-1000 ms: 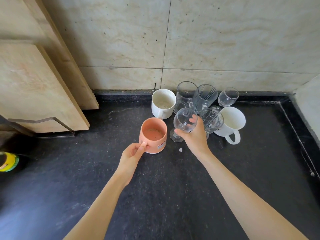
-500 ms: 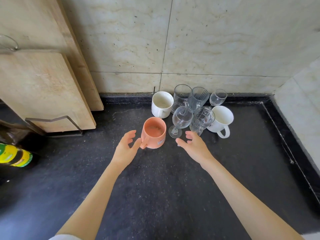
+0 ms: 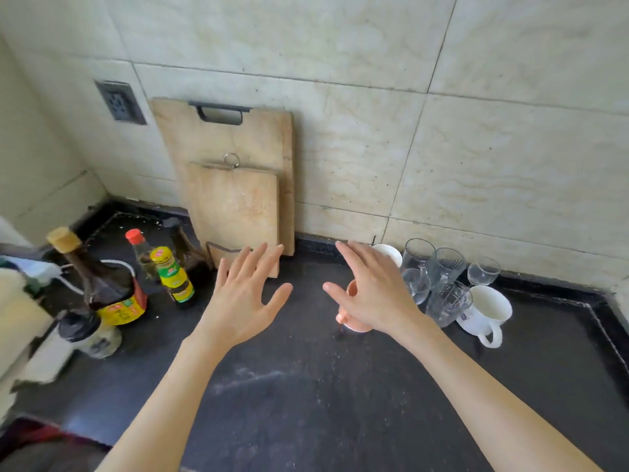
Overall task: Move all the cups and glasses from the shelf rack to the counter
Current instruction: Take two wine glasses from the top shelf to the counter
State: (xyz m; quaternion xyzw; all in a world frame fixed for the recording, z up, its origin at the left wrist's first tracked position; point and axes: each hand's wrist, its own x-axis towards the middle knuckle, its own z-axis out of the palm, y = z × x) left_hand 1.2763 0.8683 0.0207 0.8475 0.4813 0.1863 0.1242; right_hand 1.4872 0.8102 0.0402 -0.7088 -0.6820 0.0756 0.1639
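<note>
left hand off the orange cup, right hand off the stemmed glass, both lifted, fingers spread

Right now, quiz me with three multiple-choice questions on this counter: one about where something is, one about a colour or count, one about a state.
1. Where do the cutting boards stand?
A. flat on the counter
B. leaning on the tiled wall
C. in a sink

2. What colour is the cup partly hidden behind the right hand?
A. orange-pink
B. blue
C. black

3. What is the left hand doing?
A. gripping a glass
B. pinching a bottle cap
C. open, holding nothing

Answers: 1 B, the boards rest upright against the tiles. 2 A, its rim and base show orange-pink. 3 C, the fingers are spread over the bare counter.
</note>
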